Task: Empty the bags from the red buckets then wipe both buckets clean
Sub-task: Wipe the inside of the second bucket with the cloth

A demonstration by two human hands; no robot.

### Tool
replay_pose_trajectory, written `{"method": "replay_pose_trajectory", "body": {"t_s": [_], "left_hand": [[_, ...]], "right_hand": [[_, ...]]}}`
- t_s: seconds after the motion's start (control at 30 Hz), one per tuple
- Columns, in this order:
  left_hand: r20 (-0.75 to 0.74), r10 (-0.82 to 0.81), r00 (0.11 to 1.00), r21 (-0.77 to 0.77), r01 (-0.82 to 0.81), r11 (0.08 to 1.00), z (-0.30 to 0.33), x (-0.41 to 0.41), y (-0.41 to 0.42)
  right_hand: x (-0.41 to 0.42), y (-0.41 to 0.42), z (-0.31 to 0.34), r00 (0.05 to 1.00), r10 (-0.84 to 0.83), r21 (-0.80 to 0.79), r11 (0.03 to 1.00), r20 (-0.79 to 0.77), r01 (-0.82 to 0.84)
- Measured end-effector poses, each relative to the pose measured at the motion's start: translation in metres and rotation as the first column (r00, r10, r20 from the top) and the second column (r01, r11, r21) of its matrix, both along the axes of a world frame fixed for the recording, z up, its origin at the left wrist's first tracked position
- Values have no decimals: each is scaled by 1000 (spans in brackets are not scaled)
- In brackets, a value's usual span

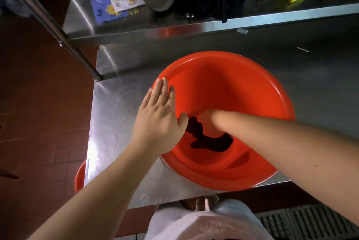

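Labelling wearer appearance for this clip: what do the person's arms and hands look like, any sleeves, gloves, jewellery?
Both forearms are bare to the frame edge: no sleeves in view. The left hand has no glove, ring or watch. The right hand is blurred inside the red bucket, so only its gloveless wrist is clear. Pale clothing shows at the bottom of the frame.

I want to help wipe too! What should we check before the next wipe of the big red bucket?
1. Bags out of the red bucket: ok, none shows inside.
2. Bucket held steady: ok, the left hand lies flat on its rim, fingers straight.
3. Cloth in the bucket: ok, a dark cloth lies at the bottom under the right hand.
4. Grip on the cloth: cannot tell, the hand is blurred.
5. Bucket fully on the steel table: not ok, its near side hangs past the front edge.
6. Second red bucket wiped: cannot tell, only a sliver shows beside the table.
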State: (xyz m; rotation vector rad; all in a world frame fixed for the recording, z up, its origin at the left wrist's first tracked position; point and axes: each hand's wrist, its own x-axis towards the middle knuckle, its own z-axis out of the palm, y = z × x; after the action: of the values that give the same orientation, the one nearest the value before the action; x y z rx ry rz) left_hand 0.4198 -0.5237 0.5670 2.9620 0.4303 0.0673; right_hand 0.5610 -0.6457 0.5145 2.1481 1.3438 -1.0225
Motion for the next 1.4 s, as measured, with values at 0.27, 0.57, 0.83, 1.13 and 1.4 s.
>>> {"method": "replay_pose_trajectory", "body": {"t_s": [0.27,0.57,0.83,1.13,1.4], "left_hand": [[-11,12,1000,0,-12,1000,-2,-3,3],[-48,11,999,19,-10,1000,-5,5,6],[-55,22,998,38,-20,999,-7,9,8],[-70,28,997,47,-25,999,-3,7,8],[-68,38,997,64,-34,997,-3,8,7]], "right_hand": [[20,-43,90,962,-264,345,912,74,224],[86,-123,188,794,-589,797,548,154,252],[128,-195,140,568,-793,710,530,220,464],[88,-216,34,545,-824,320,564,157,761],[91,-221,9,568,-810,415,571,145,709]]}}
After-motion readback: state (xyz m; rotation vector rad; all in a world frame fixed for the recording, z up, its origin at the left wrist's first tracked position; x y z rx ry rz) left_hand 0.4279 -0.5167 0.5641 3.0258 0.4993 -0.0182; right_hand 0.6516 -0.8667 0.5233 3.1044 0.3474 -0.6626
